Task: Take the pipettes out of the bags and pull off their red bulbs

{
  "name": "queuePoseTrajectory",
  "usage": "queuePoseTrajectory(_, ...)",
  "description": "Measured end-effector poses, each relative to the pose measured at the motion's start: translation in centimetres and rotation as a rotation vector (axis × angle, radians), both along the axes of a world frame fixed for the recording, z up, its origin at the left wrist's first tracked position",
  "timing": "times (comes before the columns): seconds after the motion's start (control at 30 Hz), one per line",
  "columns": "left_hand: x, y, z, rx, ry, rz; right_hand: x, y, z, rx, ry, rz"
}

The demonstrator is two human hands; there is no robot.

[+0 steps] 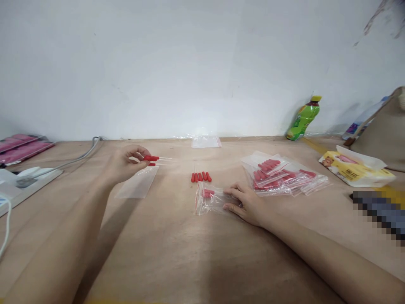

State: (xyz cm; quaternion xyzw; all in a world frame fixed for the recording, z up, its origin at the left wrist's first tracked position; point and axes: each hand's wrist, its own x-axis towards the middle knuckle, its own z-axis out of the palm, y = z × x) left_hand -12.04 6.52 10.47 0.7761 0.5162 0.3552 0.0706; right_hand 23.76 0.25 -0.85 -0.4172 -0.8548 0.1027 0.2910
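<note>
Raised a little above the table at left, my left hand (134, 162) pinches red-bulbed droppers (152, 158) whose thin clear stems point right. Beneath it lies a flat clear plastic bag (136, 183). In the middle, my right hand (247, 202) grips the right end of a clear zip bag (211, 202). Red dropper bulbs show inside that bag, near its left-hand mouth. Just behind it, several loose droppers (201, 177) lie in a row, red bulbs toward me. To the right is a pile of filled zip bags (278, 177) with red bulbs inside.
A flat clear bag (206, 142) lies by the wall. At right are a green bottle (304, 118), a yellow tissue pack (354, 169), a blurred dark object (379, 213) and a beige bag (384, 126). At left are a power strip (31, 183) with cables and pink packets (23, 147).
</note>
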Motion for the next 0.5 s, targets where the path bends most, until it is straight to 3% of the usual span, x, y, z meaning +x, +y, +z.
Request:
queuePoseTrajectory(0.17,3.0,0.8,-4.6,0.283,0.263,-0.053,0.0,0.1,0.0,0.0,-0.011,-0.008)
queuePoseTrajectory(0.27,4.3,0.7,-6.9,0.376,0.453,-0.138,0.0,0.1,0.0,0.001,-0.012,-0.011)
queuePoseTrajectory(0.5,5.8,0.7,-8.8,0.654,0.572,-0.293,0.0,0.0,0.1,-0.017,-0.007,0.001)
